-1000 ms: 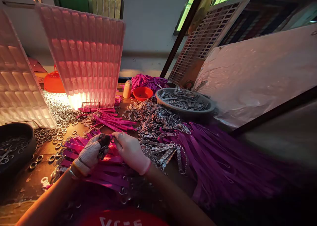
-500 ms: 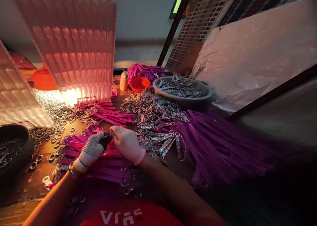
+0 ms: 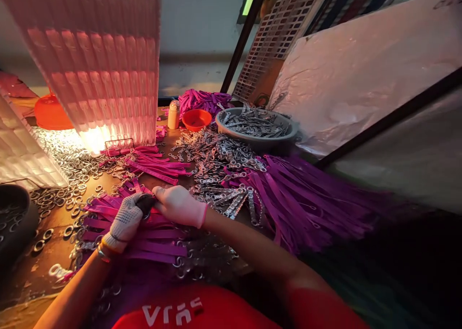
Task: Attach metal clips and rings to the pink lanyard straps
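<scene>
Small dark piece held between two gloved hands above purple straps

At the far left, loose rings are held in a dark tub [image 3: 32, 223], beside which the brown table [image 3: 54, 242] is strewn with more metal rings [image 3: 74, 168]. A ridged pale panel [image 3: 27, 144] is cut off by the edge of the view. Behind it an orange-red lampshade [image 3: 54, 113] is seen, partly covered by a taller ridged panel [image 3: 108, 74] that is lit brightly at its foot.

The small dark piece [image 3: 146, 202] is gripped by the left hand [image 3: 126, 217], in a dotted white glove, with the fingers curled around it. It is held over a spread of purple straps [image 3: 155, 247] fitted with metal rings. The fingers of the right hand [image 3: 180, 206], in a pale glove, are drawn together at its right side; whether anything is pinched there cannot be told.

Farther back, a capped bottle [image 3: 173, 116] is set just beside a red bowl [image 3: 197, 120]. To the right, metal links [image 3: 220, 148] are heaped in front of a grey basin [image 3: 258, 137] filled with similar pieces. Long purple strips [image 3: 306, 199] are fanned out below a plastic-covered sheet [image 3: 361, 74].
</scene>
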`<state>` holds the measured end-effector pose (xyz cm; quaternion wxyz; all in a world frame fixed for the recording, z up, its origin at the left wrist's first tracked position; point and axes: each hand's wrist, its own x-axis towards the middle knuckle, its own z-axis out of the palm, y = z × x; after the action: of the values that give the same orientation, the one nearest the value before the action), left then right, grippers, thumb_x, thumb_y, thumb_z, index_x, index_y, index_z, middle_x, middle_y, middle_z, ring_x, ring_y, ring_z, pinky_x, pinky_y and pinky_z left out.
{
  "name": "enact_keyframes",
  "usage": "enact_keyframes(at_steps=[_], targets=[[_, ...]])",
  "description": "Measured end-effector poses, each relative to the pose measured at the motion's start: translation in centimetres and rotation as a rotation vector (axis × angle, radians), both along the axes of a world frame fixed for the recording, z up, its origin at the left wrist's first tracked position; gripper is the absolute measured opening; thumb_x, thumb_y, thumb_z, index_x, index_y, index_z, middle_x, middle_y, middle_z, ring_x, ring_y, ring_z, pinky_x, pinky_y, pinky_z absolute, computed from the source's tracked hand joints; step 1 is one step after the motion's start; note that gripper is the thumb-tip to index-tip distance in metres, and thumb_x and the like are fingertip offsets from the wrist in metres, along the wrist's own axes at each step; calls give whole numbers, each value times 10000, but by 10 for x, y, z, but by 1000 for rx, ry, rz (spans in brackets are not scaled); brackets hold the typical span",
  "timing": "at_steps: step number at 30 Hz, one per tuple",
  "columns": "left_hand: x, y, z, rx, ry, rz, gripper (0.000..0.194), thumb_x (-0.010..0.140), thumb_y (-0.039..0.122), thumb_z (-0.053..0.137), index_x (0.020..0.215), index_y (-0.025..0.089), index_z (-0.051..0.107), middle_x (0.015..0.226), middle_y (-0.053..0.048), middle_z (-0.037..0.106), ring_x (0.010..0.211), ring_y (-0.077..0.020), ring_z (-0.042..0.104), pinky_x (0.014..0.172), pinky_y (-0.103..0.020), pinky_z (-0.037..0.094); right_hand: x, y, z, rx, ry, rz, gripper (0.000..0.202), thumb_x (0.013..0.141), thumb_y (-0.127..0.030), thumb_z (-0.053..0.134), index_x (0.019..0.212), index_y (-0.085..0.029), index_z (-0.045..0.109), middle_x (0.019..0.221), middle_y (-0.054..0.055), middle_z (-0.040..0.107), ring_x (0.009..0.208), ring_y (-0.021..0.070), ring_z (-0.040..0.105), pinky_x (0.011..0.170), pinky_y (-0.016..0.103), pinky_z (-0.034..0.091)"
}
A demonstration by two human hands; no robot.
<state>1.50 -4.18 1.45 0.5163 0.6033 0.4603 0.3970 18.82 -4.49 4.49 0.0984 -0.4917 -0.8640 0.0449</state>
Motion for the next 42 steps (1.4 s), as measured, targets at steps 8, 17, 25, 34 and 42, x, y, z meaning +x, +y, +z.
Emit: enact_keyframes(at_steps=[8,17,25,34,42], targets=[[-9,14,8,-110,-37,-63,303,676,237,621,925,150,769,570,7,570,463,-89,397,435,-199,306,8,-10,8,26,-10,-82,422,1017,-536,442,1055,-167,642,920,102,728,839,233,691,697,304,471],[-7,8,21,-257,-352,67,403,641,226,726,1035,145,755,684,-38,678,450,-48,367,415,-169,276,132,20,-54,-68,-157,-630,263,992,-150,449,1073,-108,695,1061,177,704,999,238,645,818,320,438],[-6,-2,24,-483,-427,-35,530,685,299,819,1175,127,713,769,-33,676,416,-12,369,380,-160,270,133,24,-69,-36,-103,-629,246,935,-109,472,994,-76,708,1056,248,672,1056,313,607,880,402,431],[-2,-16,31,-230,-335,-251,335,736,351,656,961,111,718,665,-48,636,402,-44,345,373,-190,240,35,1,11,71,586,53,289,966,-235,562,1251,-194,581,1119,51,709,966,154,663,864,260,496],[-1,-24,39,-192,-254,-188,234,820,392,635,843,159,640,500,41,466,368,-55,313,346,-183,238,-3,-5,21,39,745,37,334,913,-167,563,1244,-192,600,1088,42,712,981,152,660,903,282,511]])
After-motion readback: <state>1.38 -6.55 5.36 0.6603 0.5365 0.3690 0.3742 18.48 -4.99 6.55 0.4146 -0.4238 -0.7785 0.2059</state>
